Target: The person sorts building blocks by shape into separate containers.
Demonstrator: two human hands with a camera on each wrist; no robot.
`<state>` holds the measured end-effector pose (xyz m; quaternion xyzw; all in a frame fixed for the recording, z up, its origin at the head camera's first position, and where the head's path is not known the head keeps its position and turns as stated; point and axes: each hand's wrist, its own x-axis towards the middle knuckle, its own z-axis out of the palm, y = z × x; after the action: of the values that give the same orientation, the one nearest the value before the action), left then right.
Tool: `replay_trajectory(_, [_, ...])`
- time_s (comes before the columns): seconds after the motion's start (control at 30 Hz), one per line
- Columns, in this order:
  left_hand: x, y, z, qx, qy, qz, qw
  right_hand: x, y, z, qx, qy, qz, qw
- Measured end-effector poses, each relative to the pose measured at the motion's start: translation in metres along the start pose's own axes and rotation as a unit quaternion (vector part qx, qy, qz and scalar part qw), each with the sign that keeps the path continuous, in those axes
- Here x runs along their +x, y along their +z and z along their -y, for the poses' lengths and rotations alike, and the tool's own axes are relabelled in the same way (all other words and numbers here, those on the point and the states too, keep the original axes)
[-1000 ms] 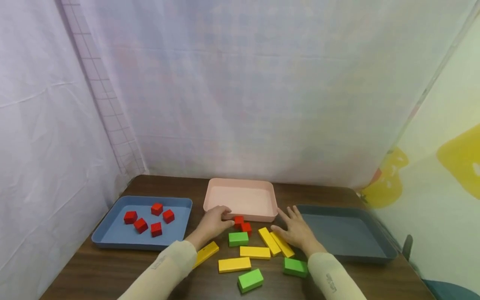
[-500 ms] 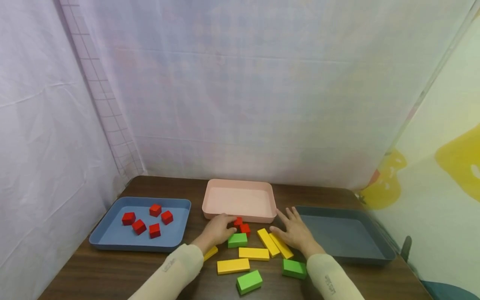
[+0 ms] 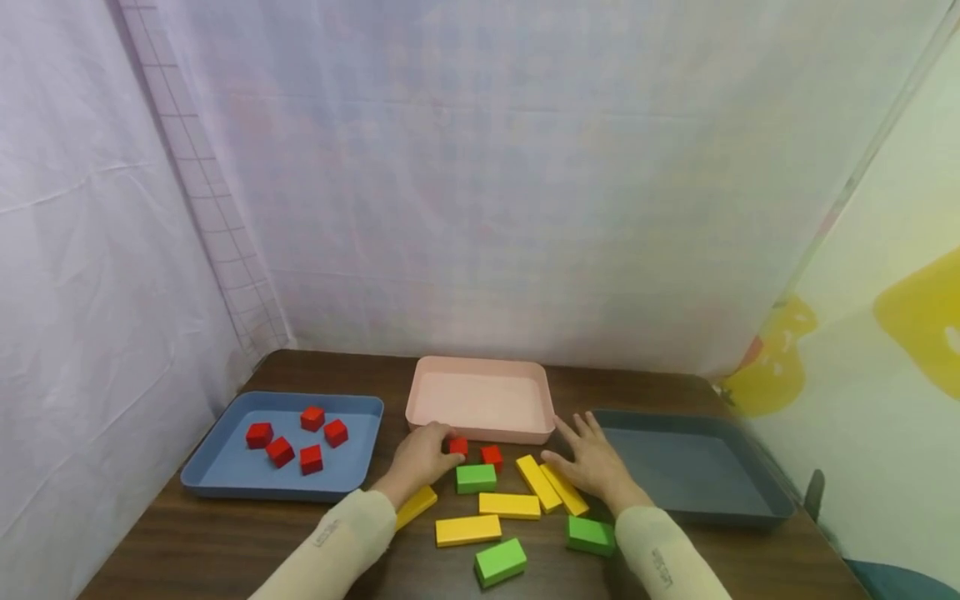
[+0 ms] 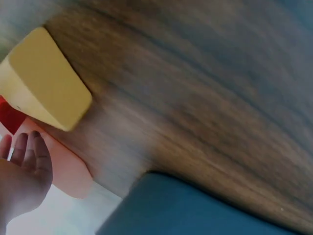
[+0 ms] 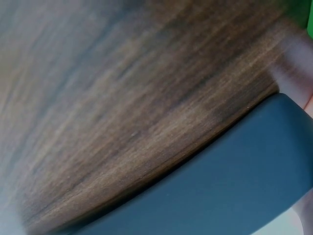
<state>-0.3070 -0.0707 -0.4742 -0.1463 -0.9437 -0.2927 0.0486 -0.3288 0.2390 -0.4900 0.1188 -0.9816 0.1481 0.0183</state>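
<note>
My left hand [image 3: 417, 457] pinches a red cube [image 3: 458, 447] between thumb and fingers, in front of the pink tray [image 3: 480, 435]. In the left wrist view its fingers [image 4: 41, 152] show close to a bit of red. A second red cube [image 3: 491, 457] lies just to the right, behind a green block [image 3: 476, 478]. My right hand [image 3: 596, 467] is spread with fingers extended, beside two slanted yellow blocks [image 3: 537, 483] and the near-left corner of the dark grey tray [image 3: 697, 508]. The right wrist view shows no part of that hand.
Several red cubes [image 3: 281, 452] sit in the blue tray [image 3: 255, 490] on the left. More yellow blocks [image 3: 468, 531] and green blocks [image 3: 501, 562] lie on the brown table [image 3: 285, 550] toward the front. One yellow block [image 3: 417, 505] is partly behind the left forearm. White cloth hangs behind.
My left hand reached right to the farther red cube, closed its fingers on it and drew it left, away from the other cube. The right hand has stayed in place.
</note>
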Motion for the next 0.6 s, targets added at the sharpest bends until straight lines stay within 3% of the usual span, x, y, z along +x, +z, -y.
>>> replay_trajectory(0.27, [0.0,0.001,0.001,0.017,0.011,-0.005,0.9998,-0.001,0.002,0.002,0.001,0.003,-0.004,1.0])
replay_trajectory(0.47, [-0.003,-0.016,-0.003,-0.016,0.001,-0.013,0.9998,-0.002,0.001,0.002,0.003,-0.001,-0.003,1.0])
replay_trajectory(0.6, [-0.001,-0.032,-0.001,-0.022,-0.007,-0.041,0.9989,-0.002,-0.001,0.002,0.006,-0.004,-0.008,1.0])
